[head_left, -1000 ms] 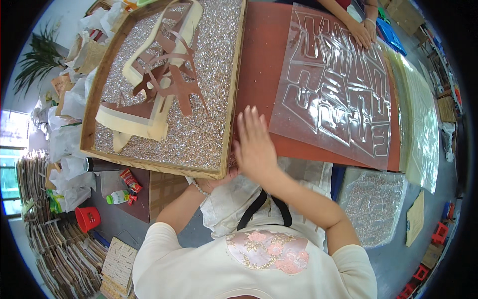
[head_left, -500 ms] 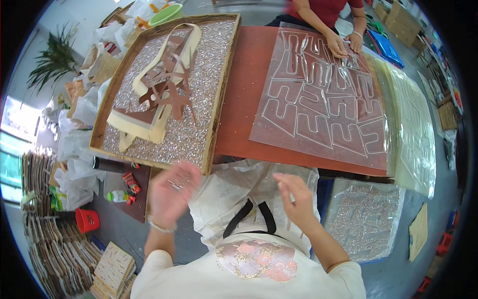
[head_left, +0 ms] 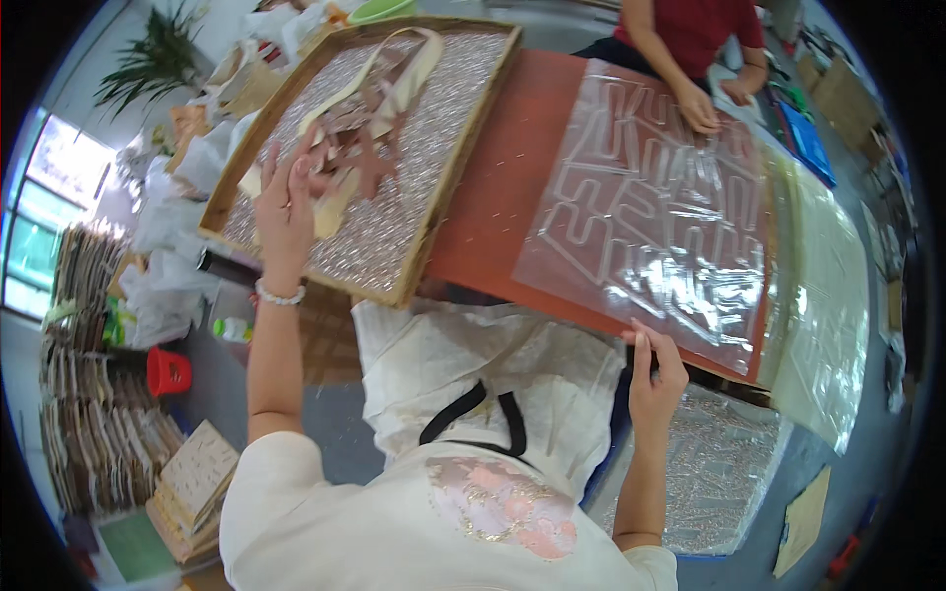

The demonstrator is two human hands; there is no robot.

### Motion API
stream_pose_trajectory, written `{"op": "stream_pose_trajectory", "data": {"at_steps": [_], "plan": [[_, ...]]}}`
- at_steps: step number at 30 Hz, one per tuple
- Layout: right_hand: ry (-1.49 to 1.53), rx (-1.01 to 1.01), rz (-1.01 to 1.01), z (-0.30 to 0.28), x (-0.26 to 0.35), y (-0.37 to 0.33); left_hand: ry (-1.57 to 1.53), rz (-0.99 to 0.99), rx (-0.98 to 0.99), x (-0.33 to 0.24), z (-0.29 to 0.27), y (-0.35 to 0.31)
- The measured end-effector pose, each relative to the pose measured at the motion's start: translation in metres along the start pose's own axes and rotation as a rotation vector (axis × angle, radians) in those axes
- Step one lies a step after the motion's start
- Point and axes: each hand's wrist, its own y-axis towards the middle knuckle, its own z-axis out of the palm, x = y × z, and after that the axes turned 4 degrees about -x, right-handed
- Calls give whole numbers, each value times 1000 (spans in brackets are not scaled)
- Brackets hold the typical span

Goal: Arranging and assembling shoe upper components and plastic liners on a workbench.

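Observation:
At the left stands a wooden-rimmed tray (head_left: pixel 448 187) spread with small glittering bits. Cream and brown cut strips (head_left: pixel 367 133) lie heaped on it. My left hand (head_left: pixel 286 202) is over the tray's near left part, fingers stretched and apart beside the strips; whether it touches them is unclear. On the red-brown tabletop (head_left: pixel 483 212) lies a clear plastic sheet (head_left: pixel 562 261) with raised, looped outlines. My right hand (head_left: pixel 655 369) is at the table's front edge by the sheet's near side, thumb and fingers pressed together. What they hold, if anything, cannot be made out.
A co-worker's hand (head_left: pixel 698 108) rests at the sheet's far side. More clear sheets (head_left: pixel 818 295) hang over the table's right end. Below lies a bagged glittery panel (head_left: pixel 724 473). Stacked boards (head_left: pixel 89 433), a red bin (head_left: pixel 169 371) and white plastic bags (head_left: pixel 158 305) are at the left.
My left hand has moved up and left from the tray's near edge to the strips. My right hand has moved right to the table's front edge. The view has tilted and shifted.

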Motion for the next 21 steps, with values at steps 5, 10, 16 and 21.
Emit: {"op": "stream_pose_trajectory", "data": {"at_steps": [5, 10, 16, 21], "plan": [[-276, -28, -171, -31, -25, 105, 368, 53, 189, -48, 37, 18], [-883, -188, -132, -38, -116, 289, 340, 367, 83, -104, 77, 77], [-1200, -400, -334, -17, -206, 396, -49, 562, 579, -124, 139, 96], [-1140, -419, -293, -25, -211, 448, -109, 735, 506, -131, 195, 121]]}}
